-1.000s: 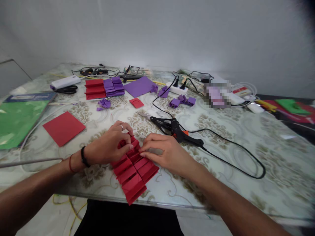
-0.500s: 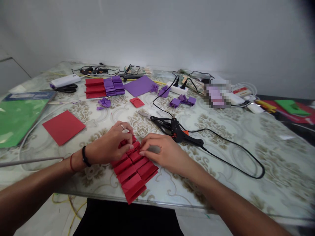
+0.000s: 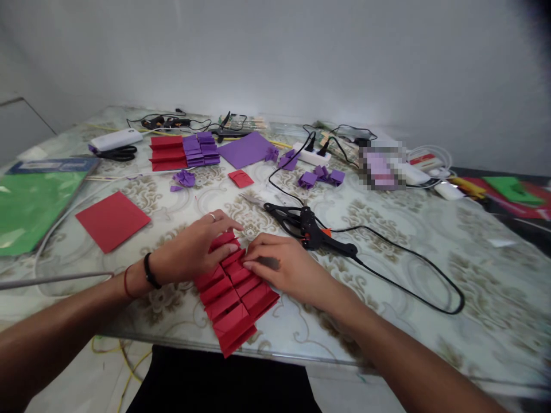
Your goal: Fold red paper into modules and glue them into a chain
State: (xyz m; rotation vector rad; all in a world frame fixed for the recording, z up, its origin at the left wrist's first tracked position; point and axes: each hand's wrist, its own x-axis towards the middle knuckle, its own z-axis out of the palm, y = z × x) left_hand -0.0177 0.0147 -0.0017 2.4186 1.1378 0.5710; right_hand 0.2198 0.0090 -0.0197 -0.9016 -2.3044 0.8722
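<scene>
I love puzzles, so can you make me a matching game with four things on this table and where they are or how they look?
Things:
1. pleated red paper
2. flat red square
3. green packet
4. white power strip

Places and states:
A. at the left edge of the picture
B. has black plugs pushed into it
C. touched by both the left hand and the right hand
D. lying between the packet and the left hand

Right pairs: 1-C, 2-D, 3-A, 4-B
</scene>
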